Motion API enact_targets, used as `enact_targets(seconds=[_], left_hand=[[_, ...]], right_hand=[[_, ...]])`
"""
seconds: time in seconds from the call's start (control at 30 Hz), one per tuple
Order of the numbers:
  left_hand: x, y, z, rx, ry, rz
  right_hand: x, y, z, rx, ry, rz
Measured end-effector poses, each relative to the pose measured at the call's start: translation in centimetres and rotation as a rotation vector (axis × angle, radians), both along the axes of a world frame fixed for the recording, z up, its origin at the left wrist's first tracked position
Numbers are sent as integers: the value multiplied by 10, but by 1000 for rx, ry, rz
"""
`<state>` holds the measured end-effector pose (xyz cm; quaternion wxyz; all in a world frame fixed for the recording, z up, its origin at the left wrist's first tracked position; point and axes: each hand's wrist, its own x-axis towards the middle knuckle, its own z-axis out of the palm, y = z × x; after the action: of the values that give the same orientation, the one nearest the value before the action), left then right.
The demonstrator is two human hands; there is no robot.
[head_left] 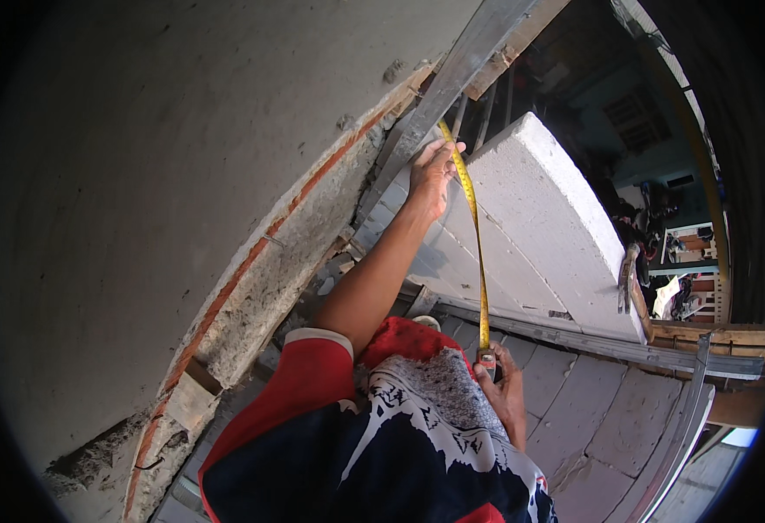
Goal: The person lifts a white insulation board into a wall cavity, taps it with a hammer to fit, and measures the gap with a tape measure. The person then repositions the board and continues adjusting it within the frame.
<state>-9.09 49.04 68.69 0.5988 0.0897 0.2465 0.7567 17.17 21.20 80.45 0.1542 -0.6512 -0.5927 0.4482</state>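
A yellow tape measure blade (472,209) runs, slightly twisted, between my two hands. My left hand (435,179) reaches up and pinches the blade near its far end, beside a grey metal beam (439,91). Down by my shirt, my right hand (506,388) is closed around the tape measure case (487,359), from which the blade comes out. Behind the blade stands a wall of pale grey blocks (539,231) with a slanted top edge. Whether the blade's end touches the beam is hard to make out.
To the left lies a large grey concrete surface (164,192) with a broken edge and a reddish strip (260,244). A hammer (631,279) leans at the wall's right end. Metal channels (565,336) run along its foot, beside pale panels (587,392).
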Motion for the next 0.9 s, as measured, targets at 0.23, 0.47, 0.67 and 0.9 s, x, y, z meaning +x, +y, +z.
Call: enact_targets(seconds=[0.23, 0.47, 0.67, 0.9], left_hand=[[4, -26, 10, -68, 181, -118], [5, -44, 12, -87, 166, -65], [10, -22, 27, -72, -49, 36], [18, -11, 75, -94, 56, 54]], right_hand=[[37, -11, -43, 46, -24, 32], [48, -17, -51, 108, -28, 142], [28, -8, -5, -41, 292, -1], [-15, 2, 40, 46, 357, -12]])
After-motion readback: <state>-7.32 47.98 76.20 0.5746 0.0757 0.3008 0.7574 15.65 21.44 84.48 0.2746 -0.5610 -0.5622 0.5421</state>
